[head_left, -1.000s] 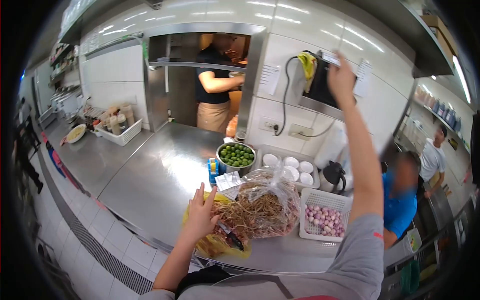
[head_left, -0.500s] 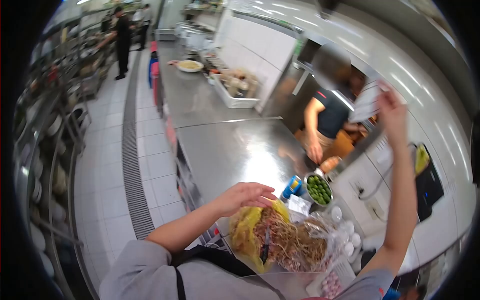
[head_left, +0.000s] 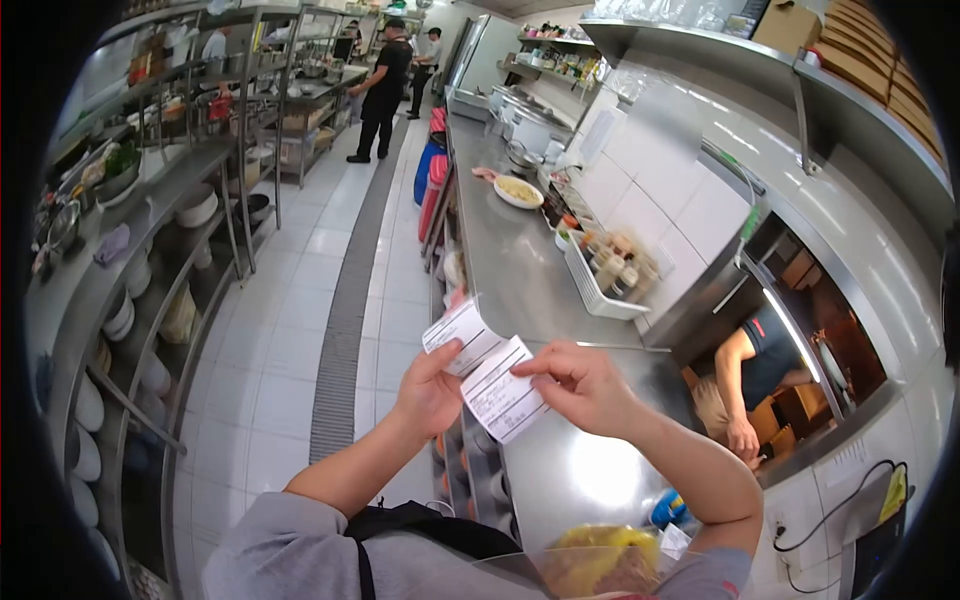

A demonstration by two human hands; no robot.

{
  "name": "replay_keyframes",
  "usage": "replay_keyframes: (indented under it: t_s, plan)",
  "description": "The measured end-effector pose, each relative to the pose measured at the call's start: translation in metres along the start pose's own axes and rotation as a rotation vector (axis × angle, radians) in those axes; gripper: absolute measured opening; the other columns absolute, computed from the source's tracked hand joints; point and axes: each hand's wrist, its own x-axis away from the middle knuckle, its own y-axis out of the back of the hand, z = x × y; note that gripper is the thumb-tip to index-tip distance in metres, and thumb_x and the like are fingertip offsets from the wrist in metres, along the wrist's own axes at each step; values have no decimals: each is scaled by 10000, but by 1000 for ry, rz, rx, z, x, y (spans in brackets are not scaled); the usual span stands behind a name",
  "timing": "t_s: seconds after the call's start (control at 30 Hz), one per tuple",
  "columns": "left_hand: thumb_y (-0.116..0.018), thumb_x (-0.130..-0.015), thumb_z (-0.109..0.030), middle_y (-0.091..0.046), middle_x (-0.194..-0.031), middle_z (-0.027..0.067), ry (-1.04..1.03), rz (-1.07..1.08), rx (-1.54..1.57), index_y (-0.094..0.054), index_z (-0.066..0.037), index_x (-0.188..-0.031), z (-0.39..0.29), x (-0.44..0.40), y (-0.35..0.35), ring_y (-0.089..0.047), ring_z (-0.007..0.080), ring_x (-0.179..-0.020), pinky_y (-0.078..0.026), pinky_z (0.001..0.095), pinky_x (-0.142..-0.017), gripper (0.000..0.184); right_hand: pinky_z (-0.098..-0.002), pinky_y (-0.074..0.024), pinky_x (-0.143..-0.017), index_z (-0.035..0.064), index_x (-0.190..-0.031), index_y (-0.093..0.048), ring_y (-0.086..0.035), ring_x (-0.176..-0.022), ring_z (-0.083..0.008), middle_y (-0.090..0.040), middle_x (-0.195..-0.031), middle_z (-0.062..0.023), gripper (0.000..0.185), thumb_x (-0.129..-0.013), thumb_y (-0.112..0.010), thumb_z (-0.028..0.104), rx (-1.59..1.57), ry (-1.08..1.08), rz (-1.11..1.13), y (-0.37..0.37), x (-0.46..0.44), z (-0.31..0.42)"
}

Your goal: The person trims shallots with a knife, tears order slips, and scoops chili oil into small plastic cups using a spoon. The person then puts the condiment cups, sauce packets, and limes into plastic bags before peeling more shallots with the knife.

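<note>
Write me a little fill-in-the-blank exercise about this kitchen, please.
1. The left hand holds printed ____, which the right hand touches.
2. The basket that holds bottles on the counter is ____.
3. The plastic bag at the picture's bottom edge is ____.

Missing words: paper; white; yellow.

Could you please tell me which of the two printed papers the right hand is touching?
The lower paper, with the right hand at its upper edge; the higher paper sits under the thumb of the left hand.
</note>
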Motion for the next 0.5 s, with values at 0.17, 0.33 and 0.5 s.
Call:
replay_keyframes:
  t_s: [0.17,0.33,0.5]
  plan:
    - [-503,-856,-125,-592,-992,56,-257,-143,-209,-511,-41,-1076,-82,-61,42,-567,173,-919,-447,360,-828,235,-293,-440,-643,79,-890,-642,-552,-744,-205,-561,-850,-49,166,-768,-547,21,-65,143,95,-8,-67,-35]
    - [-514,-847,-98,-593,-935,25,-251,-283,-507,-488,-50,-1139,-148,-117,79,-580,71,-735,-435,162,-473,297,-276,-454,-705,86,-932,-639,-571,-794,-190,-577,-878,-59,220,-769,-521,-2,198,59,-123,32,-103,-101]
    - [-548,-800,-20,-583,-924,99,-303,-283,-694,-339,-2,-1285,-124,-173,95,-577,91,-638,-405,153,-387,529,-298,-472,-738,65,-830,-671,-600,-796,-222,-631,-828,-92,236,-687,-519,-45,468,-282,-664,160,-109,-229]
